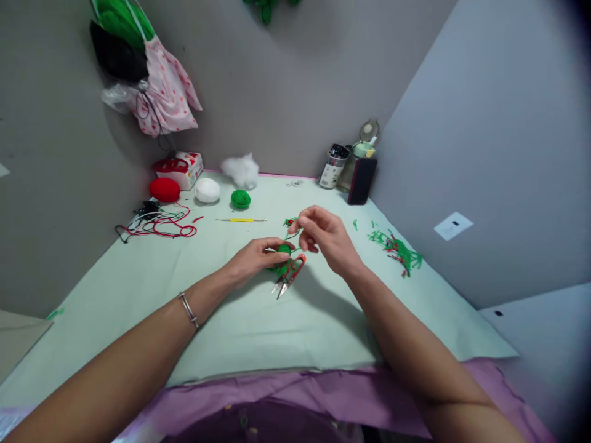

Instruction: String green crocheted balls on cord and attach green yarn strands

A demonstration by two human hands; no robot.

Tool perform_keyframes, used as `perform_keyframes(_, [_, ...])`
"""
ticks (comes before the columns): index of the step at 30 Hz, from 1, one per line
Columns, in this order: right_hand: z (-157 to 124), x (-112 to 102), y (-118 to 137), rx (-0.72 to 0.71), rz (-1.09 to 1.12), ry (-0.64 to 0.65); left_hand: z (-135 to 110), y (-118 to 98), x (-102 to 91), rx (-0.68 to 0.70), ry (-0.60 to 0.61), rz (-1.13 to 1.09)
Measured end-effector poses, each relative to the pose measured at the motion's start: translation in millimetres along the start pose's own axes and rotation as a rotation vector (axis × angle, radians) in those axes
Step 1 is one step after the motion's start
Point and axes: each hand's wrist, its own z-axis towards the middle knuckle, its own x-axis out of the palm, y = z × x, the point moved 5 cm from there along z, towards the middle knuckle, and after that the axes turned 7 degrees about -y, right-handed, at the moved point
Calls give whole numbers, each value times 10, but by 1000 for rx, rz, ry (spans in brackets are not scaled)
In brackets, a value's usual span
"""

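My left hand (253,258) is closed around a small green crocheted piece (283,249) near the middle of the table. Just to its right, my right hand (323,237) is raised with thumb and forefinger pinched together. A thin strand of green yarn (292,235) runs from the piece toward those fingertips. Below both hands lie red-handled thread snips (290,277), blades spread and pointing toward me. More green and red bits show beside the snips, partly covered by my left hand. A little green and red clump (290,222) lies behind my right fingertips.
A yellow-handled crochet hook (241,219) lies farther back, near a green yarn ball (241,199), white yarn (207,191), red yarn (165,190) and white stuffing (241,170). Loose strands (161,224) tangle at left. Yarn clippings (397,251) and a phone (362,181) are at right.
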Motion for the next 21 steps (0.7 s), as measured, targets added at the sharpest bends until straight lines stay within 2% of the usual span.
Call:
perform_keyframes(2, [-18, 67, -90, 151, 112, 141, -8, -46, 8, 23, 33, -15])
perform_keyframes(3, [-22, 83, -119, 182, 148, 169, -11, -68, 7, 27, 45, -24])
perform_keyframes(5, [-4, 71, -153, 179, 187, 136, -13, -97, -9, 15, 49, -46])
perform_keyframes(8, [38, 5, -167, 142, 207, 17, -5, -102, -65, -23, -1, -76])
perform_keyframes(10, [47, -16, -154, 132, 202, -8, 0, -99, -101, -35, -30, -100])
perform_keyframes(18, [-34, 122, -174, 185, 45, 129, 10, -111, -151, 2, -25, -73])
perform_keyframes(21, [-16, 112, -192, 161, 17, 98, 7, -103, -120, -3, -6, -68])
